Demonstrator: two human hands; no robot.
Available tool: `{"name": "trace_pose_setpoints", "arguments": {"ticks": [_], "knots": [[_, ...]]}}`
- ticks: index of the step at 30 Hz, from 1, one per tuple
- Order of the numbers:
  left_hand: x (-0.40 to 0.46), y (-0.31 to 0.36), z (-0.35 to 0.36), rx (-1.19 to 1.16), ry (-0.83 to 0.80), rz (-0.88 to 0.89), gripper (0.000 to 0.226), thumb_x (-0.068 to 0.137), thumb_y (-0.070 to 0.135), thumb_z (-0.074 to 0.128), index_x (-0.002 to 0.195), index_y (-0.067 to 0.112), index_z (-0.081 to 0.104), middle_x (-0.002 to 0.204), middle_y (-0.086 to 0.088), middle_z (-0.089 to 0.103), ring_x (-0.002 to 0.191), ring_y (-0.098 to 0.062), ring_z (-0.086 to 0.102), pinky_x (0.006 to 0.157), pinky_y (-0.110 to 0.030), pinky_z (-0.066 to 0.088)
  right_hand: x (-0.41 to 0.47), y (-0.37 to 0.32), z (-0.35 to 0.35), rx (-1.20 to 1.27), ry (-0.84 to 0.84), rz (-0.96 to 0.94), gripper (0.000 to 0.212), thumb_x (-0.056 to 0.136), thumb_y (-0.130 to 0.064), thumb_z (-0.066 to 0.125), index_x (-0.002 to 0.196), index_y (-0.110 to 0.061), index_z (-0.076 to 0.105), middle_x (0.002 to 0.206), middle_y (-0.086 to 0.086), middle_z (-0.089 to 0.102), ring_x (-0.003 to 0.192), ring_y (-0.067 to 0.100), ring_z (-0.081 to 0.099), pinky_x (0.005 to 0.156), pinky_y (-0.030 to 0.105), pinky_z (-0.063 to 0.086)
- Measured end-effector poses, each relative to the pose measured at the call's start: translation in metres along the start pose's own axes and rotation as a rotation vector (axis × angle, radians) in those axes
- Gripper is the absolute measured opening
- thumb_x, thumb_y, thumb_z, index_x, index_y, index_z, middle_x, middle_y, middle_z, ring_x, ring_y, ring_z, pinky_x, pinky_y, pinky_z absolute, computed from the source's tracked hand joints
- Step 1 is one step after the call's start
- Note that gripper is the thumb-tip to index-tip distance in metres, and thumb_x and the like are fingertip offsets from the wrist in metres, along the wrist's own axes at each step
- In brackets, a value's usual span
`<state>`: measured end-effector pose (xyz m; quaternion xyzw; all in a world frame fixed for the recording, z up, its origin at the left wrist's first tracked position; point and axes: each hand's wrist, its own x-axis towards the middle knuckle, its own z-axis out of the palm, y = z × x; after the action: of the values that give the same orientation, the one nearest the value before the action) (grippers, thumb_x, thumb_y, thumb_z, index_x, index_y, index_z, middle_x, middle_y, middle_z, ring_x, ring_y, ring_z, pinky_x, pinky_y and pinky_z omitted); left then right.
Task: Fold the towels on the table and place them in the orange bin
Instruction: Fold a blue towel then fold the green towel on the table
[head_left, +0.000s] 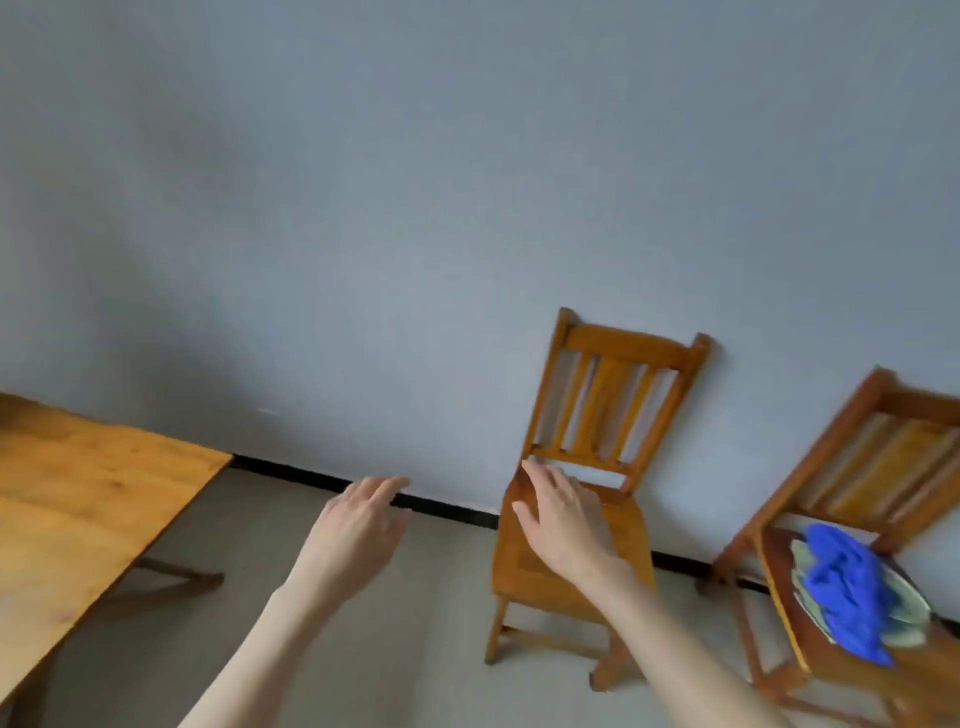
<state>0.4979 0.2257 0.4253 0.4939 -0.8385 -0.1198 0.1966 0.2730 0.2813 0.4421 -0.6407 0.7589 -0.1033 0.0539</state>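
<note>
Both hands raised in mid-air over the floor, palms down, holding nothing. Left hand (358, 525) with fingers straight and loosely together, hovering between the table and the near chair, in front of the black skirting strip (447, 506). Right hand (563, 517) with fingers extended and slightly spread, thumb out to the left, seen in front of the seat and lower backrest of the middle wooden chair (597, 441); whether touching it cannot be told. Wooden table (78, 493) at far left, only a bare corner of its top in view. Blue towel (847, 590) crumpled in a heap on the seat of a second wooden chair (883, 467) at the right edge, lying over a pale green cloth (906, 605) that shows beneath it. Towel well apart from both hands, off to the right of the right hand and nearer the viewer. Grey wall (415, 208) behind everything. View somewhat blurred.
</note>
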Motion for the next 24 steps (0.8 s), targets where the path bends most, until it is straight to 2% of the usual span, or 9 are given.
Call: {"name": "trace_pose_setpoints", "arguments": {"ticks": [3, 6, 14, 20, 24], "knots": [[0.037, 0.082, 0.032, -0.053, -0.045, 0.151, 0.053, 0.090, 0.049, 0.031, 0.130, 0.021, 0.052, 0.128, 0.004, 0.056, 0.118, -0.021, 0.053, 0.095, -0.033, 0.041, -0.035, 0.087, -0.031, 0.011, 0.053, 0.171, 0.052, 0.099, -0.037, 0.037, 0.146, -0.020, 0.022, 0.149, 0.001, 0.034, 0.135, 0.019, 0.035, 0.109, 0.034, 0.033], [0.070, 0.157, 0.066, -0.074, -0.111, 0.305, 0.039, 0.097, 0.035, 0.042, 0.134, 0.023, 0.046, 0.135, 0.004, 0.050, 0.123, -0.019, 0.048, 0.099, -0.033, 0.039, -0.068, 0.163, -0.058, -0.005, 0.115, 0.323, 0.052, 0.099, -0.037, 0.037, 0.146, -0.020, 0.023, 0.147, 0.002, 0.037, 0.132, 0.019, 0.038, 0.107, 0.034, 0.036], [0.139, 0.327, 0.159, -0.150, -0.242, 0.552, 0.038, 0.097, 0.031, 0.044, 0.135, 0.022, 0.045, 0.135, -0.001, 0.051, 0.122, -0.022, 0.050, 0.094, -0.035, 0.046, -0.133, 0.331, -0.098, 0.008, 0.222, 0.704, 0.050, 0.096, -0.034, 0.045, 0.141, -0.017, 0.033, 0.137, 0.004, 0.048, 0.125, 0.023, 0.046, 0.098, 0.033, 0.042], [0.181, 0.417, 0.249, -0.190, -0.432, 0.623, 0.041, 0.098, 0.031, 0.041, 0.138, 0.024, 0.038, 0.140, -0.001, 0.045, 0.121, -0.022, 0.051, 0.095, -0.032, 0.046, -0.135, 0.442, -0.100, 0.051, 0.191, 0.868, 0.043, 0.096, -0.031, 0.047, 0.136, -0.018, 0.038, 0.132, 0.003, 0.051, 0.119, 0.020, 0.051, 0.093, 0.032, 0.045], [0.212, 0.467, 0.311, -0.184, -0.570, 0.604, 0.040, 0.098, 0.031, 0.040, 0.138, 0.024, 0.037, 0.141, -0.001, 0.043, 0.121, -0.021, 0.051, 0.096, -0.031, 0.046, -0.124, 0.514, -0.097, 0.082, 0.145, 0.949, 0.046, 0.096, -0.033, 0.045, 0.139, -0.018, 0.036, 0.136, 0.003, 0.049, 0.122, 0.021, 0.048, 0.096, 0.031, 0.040]]}}
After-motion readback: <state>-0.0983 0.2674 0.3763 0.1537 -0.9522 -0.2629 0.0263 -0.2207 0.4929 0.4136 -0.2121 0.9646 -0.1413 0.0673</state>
